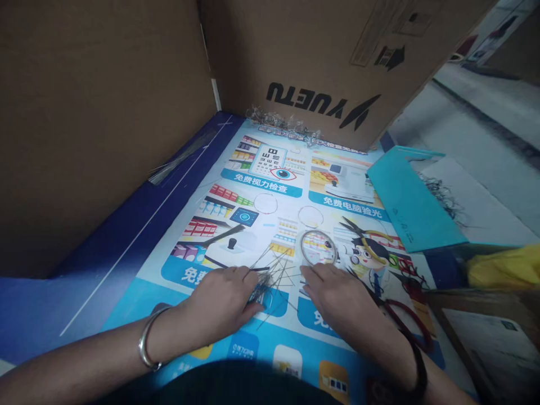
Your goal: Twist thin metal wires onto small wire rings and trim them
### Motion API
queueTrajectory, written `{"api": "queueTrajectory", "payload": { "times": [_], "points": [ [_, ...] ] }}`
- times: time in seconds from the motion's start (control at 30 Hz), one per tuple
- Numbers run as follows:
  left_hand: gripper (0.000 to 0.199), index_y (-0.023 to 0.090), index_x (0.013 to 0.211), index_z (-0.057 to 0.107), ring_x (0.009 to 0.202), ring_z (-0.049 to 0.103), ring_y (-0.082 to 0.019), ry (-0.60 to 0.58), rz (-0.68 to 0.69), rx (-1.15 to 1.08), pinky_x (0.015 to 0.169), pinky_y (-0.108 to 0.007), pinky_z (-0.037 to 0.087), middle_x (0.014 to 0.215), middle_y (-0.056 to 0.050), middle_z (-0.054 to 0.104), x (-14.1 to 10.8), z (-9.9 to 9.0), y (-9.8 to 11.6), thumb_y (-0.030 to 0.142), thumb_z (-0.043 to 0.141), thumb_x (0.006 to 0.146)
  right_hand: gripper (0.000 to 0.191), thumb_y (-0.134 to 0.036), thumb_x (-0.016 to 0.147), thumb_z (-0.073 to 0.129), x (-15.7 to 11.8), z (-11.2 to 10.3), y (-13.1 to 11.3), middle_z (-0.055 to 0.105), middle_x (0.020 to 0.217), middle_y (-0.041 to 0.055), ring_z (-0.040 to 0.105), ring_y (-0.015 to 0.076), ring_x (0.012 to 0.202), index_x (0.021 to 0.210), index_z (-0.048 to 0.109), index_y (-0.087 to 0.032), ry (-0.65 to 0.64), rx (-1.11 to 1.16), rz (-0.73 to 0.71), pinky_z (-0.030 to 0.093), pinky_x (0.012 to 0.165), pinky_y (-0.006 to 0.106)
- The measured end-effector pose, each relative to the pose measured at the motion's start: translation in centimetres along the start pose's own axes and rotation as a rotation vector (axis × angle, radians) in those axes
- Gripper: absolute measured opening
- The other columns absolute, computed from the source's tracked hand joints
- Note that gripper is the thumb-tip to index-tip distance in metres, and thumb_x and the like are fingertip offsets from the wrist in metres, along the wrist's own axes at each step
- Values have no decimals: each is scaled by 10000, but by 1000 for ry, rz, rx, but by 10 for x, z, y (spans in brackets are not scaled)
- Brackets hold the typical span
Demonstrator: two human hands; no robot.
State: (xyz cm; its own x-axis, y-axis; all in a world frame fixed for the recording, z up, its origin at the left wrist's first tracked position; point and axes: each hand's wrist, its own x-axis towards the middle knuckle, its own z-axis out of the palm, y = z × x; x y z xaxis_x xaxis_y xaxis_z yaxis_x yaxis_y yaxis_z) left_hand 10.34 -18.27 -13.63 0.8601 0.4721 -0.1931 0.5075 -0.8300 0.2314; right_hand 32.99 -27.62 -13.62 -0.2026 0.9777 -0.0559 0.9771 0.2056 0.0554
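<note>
My left hand (225,298), with a silver bangle at its wrist, has its fingers and thumb closed around the near end of a loose bunch of thin wires (276,275). The wires fan out over the printed sheet. To the right, my right hand (335,295) has its fingers curled and drawn together by the lower edge of a wire coil (301,250). What those fingers hold, if anything, is hidden. Beside this hand lie yellow-handled pliers (375,247) and a red-handled tool (411,320), partly covered by the forearm. Two thin wire rings lie farther off, including one ring (265,212).
Cardboard boxes form walls at the left (97,124) and back (295,50). Small clear tangled pieces (287,121) lie along the back box. A teal folder (411,197) with dark wires sits right, near yellow cloth (504,267). Straight wires (181,159) lie left.
</note>
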Motion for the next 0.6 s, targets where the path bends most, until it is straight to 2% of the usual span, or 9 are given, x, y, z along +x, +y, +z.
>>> {"api": "queueTrajectory", "payload": {
  "times": [0.17,0.37,0.5,0.6],
  "points": [
    [217,165,935,532,803,578,-256,44,-53,41,624,-371,487,895,-79,584,4,-9,-5,363,490,854,216,-180,799,604,-2,6,-11,626,868,80,563,208,750,1012,590,-149,4,-40,-36,374,614,315],
    [405,179,1209,458,973,544,-270,121,-63,-19,727,-393,501,1137,-110,527,7,-6,-13,342,523,845,188,-176,771,632,-7,3,-29,627,827,37,555,186,705,953,585,-168,-13,108,-149,356,609,312],
    [393,200,1225,465,1002,531,-264,110,-37,-64,771,-395,495,1145,-100,525,9,-4,-18,289,519,846,69,-137,799,582,-3,-6,-19,604,764,11,531,165,692,844,575,-189,-52,177,-184,331,604,293],
    [393,221,1221,476,995,527,-255,97,-8,-99,776,-392,493,1136,-86,527,11,-5,-19,249,534,834,121,-72,794,542,11,-15,-3,584,773,22,500,167,698,810,569,-188,-31,116,-145,316,600,288]
  ]
}}
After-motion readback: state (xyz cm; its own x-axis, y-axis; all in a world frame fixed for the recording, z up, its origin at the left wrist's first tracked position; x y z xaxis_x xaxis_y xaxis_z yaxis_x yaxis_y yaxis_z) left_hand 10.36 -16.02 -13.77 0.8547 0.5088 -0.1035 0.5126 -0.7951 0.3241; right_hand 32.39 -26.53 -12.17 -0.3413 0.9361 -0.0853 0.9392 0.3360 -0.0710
